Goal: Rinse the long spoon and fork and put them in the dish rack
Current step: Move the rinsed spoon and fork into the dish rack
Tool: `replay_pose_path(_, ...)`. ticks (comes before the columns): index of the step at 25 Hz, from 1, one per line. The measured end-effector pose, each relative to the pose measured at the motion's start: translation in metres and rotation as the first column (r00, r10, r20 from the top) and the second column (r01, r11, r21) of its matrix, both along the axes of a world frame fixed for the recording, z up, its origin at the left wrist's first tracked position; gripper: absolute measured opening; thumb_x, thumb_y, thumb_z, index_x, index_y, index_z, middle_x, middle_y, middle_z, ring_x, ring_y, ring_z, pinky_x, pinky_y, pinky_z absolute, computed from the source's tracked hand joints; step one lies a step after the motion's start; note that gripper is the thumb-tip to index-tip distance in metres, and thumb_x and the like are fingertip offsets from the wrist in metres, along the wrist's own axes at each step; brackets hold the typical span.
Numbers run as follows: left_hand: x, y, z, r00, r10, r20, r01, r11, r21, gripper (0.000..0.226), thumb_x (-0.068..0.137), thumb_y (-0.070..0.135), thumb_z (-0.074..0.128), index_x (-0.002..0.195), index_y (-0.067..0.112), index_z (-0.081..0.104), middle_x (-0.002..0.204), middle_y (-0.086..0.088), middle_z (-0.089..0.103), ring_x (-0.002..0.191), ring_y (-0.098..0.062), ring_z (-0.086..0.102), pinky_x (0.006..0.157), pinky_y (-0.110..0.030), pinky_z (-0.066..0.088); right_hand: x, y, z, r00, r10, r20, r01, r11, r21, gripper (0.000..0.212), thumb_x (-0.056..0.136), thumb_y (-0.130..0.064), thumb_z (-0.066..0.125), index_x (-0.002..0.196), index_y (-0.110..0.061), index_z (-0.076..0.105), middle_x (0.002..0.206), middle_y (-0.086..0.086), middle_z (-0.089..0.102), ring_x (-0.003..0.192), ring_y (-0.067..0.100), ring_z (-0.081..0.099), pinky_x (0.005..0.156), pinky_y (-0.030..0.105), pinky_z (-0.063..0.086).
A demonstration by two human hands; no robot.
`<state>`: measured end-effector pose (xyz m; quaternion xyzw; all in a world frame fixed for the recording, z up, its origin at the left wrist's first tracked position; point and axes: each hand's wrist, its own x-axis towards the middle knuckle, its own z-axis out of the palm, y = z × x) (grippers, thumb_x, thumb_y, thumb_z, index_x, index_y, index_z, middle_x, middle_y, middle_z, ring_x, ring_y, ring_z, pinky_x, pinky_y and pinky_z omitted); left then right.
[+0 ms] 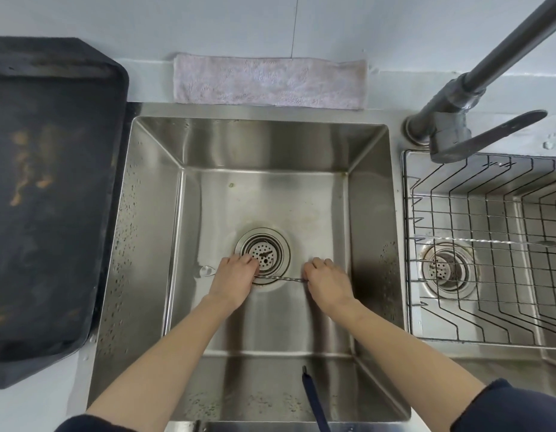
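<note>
A long spoon with a thin twisted handle point(280, 278) lies low in the steel sink point(264, 141), just in front of the drain strainer point(264, 252). Its small bowl point(205, 271) sticks out to the left of my left hand point(234, 280), which is closed around the handle near the bowl. My right hand point(326, 282) grips the other end of the handle. A second long twisted utensil point(488, 241) lies across the wire dish rack point(406, 244) on the right; I cannot tell its tip. No water is running.
A grey tap point(457, 120) with its lever stands between the sink and the rack, its spout leaving the frame up right. A pale cloth point(270, 81) lies behind the sink. A dark tray point(52, 182) fills the left counter. A dark cord point(314, 397) hangs over the near rim.
</note>
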<state>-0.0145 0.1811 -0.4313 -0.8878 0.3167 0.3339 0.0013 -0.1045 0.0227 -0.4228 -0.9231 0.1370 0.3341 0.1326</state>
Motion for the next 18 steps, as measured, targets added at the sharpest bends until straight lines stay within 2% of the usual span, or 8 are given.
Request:
replay_pose_path(7,0.002,0.005,0.018,0.999,0.046,-0.015,-0.048,0.993,-0.105,0.023,0.092,0.009,0.043,0.11,0.011,0.057,0.118,-0.005,0.059,0.113,-0.026,0.047,0.086,-0.037,0.044,-0.002,0.005,0.008,0.998,-0.06,0.036,0.06,0.998,0.011,0.031,0.09,0.001,0.042,0.117,-0.007,0.054,0.125,0.012,0.055,0.116,0.031,0.051,0.095,0.038,0.042)
replay_pose_path(13,0.002,0.004,0.048,0.995,0.058,0.076,-0.041,0.976,-0.213,0.024,0.093,0.011,0.044,0.108,0.01,0.062,0.115,-0.009,0.062,0.111,-0.03,0.05,0.085,-0.039,0.045,-0.004,0.001,0.04,0.994,-0.026,0.111,0.031,0.999,-0.041,0.032,0.092,-0.001,0.039,0.12,-0.007,0.054,0.124,0.014,0.054,0.115,0.031,0.052,0.093,0.038,0.043)
replay_pose_path(18,0.001,0.001,0.082,0.984,0.064,0.163,-0.017,0.961,-0.277,0.027,0.095,0.015,0.041,0.112,0.012,0.062,0.116,-0.008,0.06,0.112,-0.026,0.05,0.089,-0.037,0.043,-0.005,-0.006,0.072,0.978,-0.073,0.193,0.083,0.996,-0.044,0.033,0.093,-0.002,0.038,0.119,-0.007,0.056,0.125,0.013,0.053,0.114,0.033,0.053,0.09,0.039,0.046)
